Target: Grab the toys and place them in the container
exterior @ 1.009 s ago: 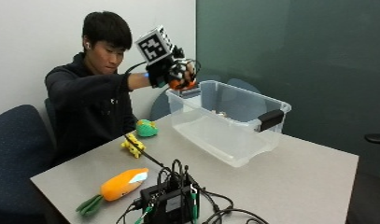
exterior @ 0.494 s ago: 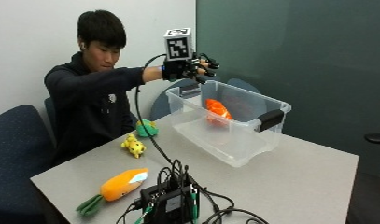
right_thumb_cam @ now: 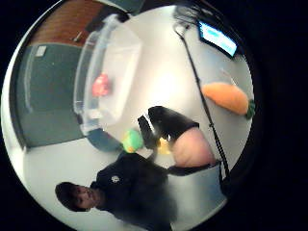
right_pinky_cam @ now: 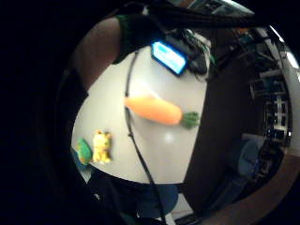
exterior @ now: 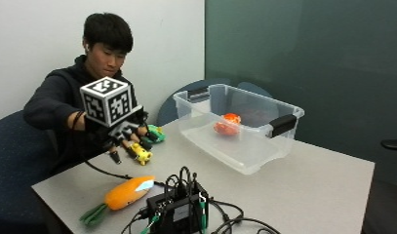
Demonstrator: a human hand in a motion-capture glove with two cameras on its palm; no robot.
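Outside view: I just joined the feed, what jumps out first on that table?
The clear container sits mid-table with one orange-red toy inside. The gloved right hand hangs with fingers spread over the yellow toy, beside a green toy at the table's edge by the person. A plush carrot lies nearer the camera, next to a tangle of black electronics.

No words, brand names, labels or numbers can be read in any of the views. The lit screen [right_pinky_cam: 169, 57] on the desk [exterior: 315, 185] glows blue-white, but whatever it displays cannot be made out.
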